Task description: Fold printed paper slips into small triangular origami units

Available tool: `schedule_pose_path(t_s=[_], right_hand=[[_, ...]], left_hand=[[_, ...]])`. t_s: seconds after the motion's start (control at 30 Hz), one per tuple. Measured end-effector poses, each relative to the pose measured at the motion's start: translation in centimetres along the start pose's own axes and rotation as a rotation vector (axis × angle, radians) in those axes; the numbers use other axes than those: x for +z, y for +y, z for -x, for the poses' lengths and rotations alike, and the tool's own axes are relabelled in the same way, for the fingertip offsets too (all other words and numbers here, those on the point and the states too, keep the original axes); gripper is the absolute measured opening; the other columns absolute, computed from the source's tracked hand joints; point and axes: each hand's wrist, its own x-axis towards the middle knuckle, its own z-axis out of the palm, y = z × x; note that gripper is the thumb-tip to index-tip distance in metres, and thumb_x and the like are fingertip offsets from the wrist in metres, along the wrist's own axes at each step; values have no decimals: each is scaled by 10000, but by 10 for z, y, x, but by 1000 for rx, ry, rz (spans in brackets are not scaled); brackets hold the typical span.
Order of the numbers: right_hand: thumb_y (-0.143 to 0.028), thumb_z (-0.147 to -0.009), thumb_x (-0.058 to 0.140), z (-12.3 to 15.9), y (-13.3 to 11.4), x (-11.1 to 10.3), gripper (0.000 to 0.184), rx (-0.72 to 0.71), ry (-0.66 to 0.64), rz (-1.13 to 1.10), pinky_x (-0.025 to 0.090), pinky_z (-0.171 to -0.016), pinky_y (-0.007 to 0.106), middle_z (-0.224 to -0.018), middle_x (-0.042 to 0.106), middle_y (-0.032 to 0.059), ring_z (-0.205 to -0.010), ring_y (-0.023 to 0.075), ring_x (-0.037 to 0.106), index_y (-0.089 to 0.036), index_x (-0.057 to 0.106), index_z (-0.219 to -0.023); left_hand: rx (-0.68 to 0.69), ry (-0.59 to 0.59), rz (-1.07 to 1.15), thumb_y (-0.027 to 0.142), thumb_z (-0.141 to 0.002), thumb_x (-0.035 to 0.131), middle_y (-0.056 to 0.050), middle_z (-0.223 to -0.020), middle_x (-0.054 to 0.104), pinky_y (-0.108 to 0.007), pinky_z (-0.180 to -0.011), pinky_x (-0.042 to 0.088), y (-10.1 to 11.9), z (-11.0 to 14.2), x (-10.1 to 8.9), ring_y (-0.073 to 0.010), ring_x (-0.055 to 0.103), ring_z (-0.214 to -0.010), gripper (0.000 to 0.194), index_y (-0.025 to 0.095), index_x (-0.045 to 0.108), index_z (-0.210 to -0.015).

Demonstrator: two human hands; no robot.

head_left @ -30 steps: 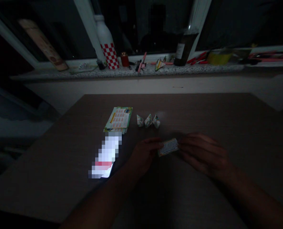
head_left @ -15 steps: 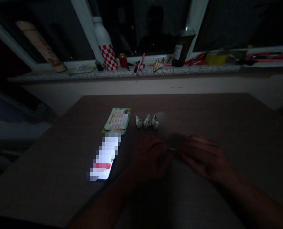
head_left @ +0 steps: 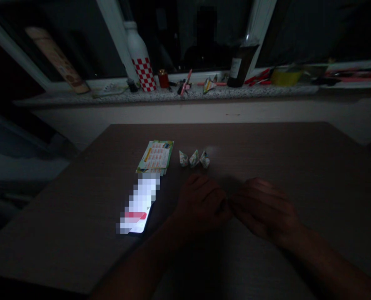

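Note:
My left hand (head_left: 202, 203) is closed, with its fingertips pressed in towards the right hand. Meeting it from the other side, my right hand (head_left: 265, 206) has its fingers bunched together and pointing left. Whatever lies between the fingertips is hidden and dark. Three small folded paper pieces, the middle one (head_left: 194, 158) among them, stand in a row just beyond my left hand. To the left lies a stack of printed calendar cards (head_left: 155, 156), and nearer to me a lit phone (head_left: 140, 206).
The brown table (head_left: 266, 146) ends at a wall under a granite windowsill (head_left: 116, 97). On the sill stand a white bottle with red checks (head_left: 143, 62), a small red jar (head_left: 163, 79), a dark cup (head_left: 240, 68) and a yellow item (head_left: 285, 77). The room is dim.
My hands have come together at the fingertips. The thin pale edge that showed between them is now covered. The view has shifted slightly.

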Motion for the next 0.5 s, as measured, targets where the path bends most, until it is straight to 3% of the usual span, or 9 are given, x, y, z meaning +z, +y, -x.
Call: schedule_pose_path(t_s=[0.17,0.37,0.5], right_hand=[[-57,-747,681,-1,-1,-3,236,-2,67,4,512,-634,349,-748,684,38,-673,175,619,-191,627,-932],[-42,-741,674,-4,-3,-10,213,-8,99,16,523,-648,361,-736,692,57,-679,183,638,-153,634,-918],[-57,-751,657,-5,-3,-17,188,49,106,31,523,-654,369,-718,691,54,-676,195,645,-171,648,-901]], left_hand=[[-51,27,-35,139,-721,580,-15,-648,612,-311,-654,414,-8,0,-7,-147,539,-647,67,157,577,-657],[-121,39,-54,131,-696,598,-11,-651,602,-300,-652,421,-19,4,-13,-145,552,-647,77,166,557,-640],[-240,79,-103,134,-720,589,-18,-675,593,-298,-656,426,-31,12,-20,-161,551,-697,80,171,549,-661]])
